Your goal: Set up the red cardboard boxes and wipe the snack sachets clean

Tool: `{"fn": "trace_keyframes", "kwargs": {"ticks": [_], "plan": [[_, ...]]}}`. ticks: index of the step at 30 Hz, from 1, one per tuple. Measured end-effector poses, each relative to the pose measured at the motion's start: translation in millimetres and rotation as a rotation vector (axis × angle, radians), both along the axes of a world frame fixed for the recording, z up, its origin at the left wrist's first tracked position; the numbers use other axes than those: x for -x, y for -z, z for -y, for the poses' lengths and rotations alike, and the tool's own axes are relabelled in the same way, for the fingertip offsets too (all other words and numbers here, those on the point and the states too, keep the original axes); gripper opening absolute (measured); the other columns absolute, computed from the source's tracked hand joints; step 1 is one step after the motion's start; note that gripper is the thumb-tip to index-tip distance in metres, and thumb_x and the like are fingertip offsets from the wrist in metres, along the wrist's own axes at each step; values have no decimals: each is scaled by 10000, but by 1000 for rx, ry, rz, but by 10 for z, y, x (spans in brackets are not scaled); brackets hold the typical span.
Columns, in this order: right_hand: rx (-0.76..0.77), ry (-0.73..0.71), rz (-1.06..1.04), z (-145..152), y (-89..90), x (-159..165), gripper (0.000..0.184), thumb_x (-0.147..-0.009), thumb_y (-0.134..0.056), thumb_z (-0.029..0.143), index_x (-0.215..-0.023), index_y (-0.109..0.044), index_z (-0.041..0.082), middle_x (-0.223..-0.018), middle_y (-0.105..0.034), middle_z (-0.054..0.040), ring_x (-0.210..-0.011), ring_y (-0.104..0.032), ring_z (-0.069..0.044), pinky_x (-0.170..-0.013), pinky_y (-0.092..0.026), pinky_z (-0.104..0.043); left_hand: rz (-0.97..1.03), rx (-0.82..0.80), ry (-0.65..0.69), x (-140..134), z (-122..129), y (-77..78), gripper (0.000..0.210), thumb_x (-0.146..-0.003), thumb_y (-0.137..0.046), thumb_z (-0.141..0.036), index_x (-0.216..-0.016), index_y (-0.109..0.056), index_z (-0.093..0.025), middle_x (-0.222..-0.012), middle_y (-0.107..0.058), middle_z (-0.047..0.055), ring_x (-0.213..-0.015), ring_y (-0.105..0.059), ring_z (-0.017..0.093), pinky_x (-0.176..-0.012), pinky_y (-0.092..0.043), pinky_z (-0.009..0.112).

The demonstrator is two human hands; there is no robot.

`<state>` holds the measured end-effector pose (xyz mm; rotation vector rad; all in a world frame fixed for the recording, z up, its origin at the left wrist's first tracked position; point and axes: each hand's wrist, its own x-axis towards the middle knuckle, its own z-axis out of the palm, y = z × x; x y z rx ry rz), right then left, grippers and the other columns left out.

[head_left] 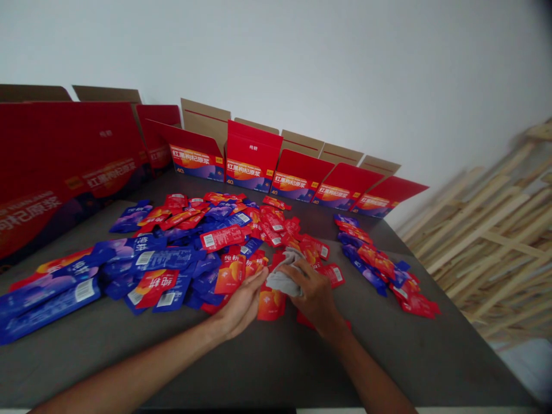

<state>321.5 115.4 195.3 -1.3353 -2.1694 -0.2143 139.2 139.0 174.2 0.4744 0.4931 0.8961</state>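
In the head view, my right hand point(314, 293) is closed round a crumpled light grey cloth point(284, 280). The cloth lies against the upper part of a red and orange pouch point(271, 306). At that pouch's left edge is my left hand point(242, 305), its thumb along the edge and its other fingers partly hidden; it seems to pinch the pouch. Just beyond both hands spreads a loose heap of red pouches point(224, 237) and blue pouches point(168, 259). Part of another red pouch point(305, 319) shows beneath my right wrist.
A row of overlapping red and blue pouches point(375, 260) lies at the table's right. Open red cartons point(252, 161) line the back, with larger red cartons point(64, 172) at the left. Beyond the right edge of the dark table point(414, 362) are stacked wooden frames point(495, 236).
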Motion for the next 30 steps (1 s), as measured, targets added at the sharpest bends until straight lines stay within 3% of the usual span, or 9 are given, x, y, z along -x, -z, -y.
{"fn": "trace_keyframes", "kwargs": {"ticks": [9, 12, 20, 25, 30], "plan": [[240, -257, 226, -12, 4, 10, 615, -744, -712, 46, -1308, -695, 292, -1162, -728, -40, -910, -707, -177, -708, -525, -242, 105, 42, 43, 69, -100, -188, 463, -977, -680, -394, -1360, -643, -137, -1242, -768, 162, -1119, -754, 308, -992, -587, 428], [209, -245, 221, -11, 19, 15, 597, -748, -695, 40, -1292, -701, 287, -1138, -731, -40, -892, -708, -180, -701, -526, -246, 96, 31, 22, 65, -108, -174, 447, -969, -696, -376, -1350, -652, -146, -1229, -773, 151, -1116, -755, 300, -995, -587, 419], [-15, 6, -23, -8, 25, -1, 432, -832, -673, 76, -1227, -717, 244, -1101, -728, -80, -962, -721, -225, -770, -574, -284, 2, -6, -15, -13, 15, 16, 264, -905, -796, -309, -1086, -768, -120, -1145, -798, 115, -1199, -711, 252, -1133, -487, 357], [34, -114, 46, -20, -4, -23, 485, -778, -691, 50, -1223, -724, 238, -1089, -730, -70, -891, -716, -213, -725, -554, -281, 11, 16, -5, 4, -6, -11, 319, -929, -763, -323, -1159, -741, -103, -1151, -792, 141, -1163, -727, 275, -1083, -530, 390], [222, -249, 220, -12, -7, 15, 562, -774, -702, 55, -1285, -704, 289, -1131, -727, -40, -888, -695, -173, -688, -508, -238, 76, -2, -3, 58, -89, -143, 347, -961, -707, -325, -1232, -706, -107, -1188, -782, 154, -1134, -740, 302, -1017, -573, 417]]}}
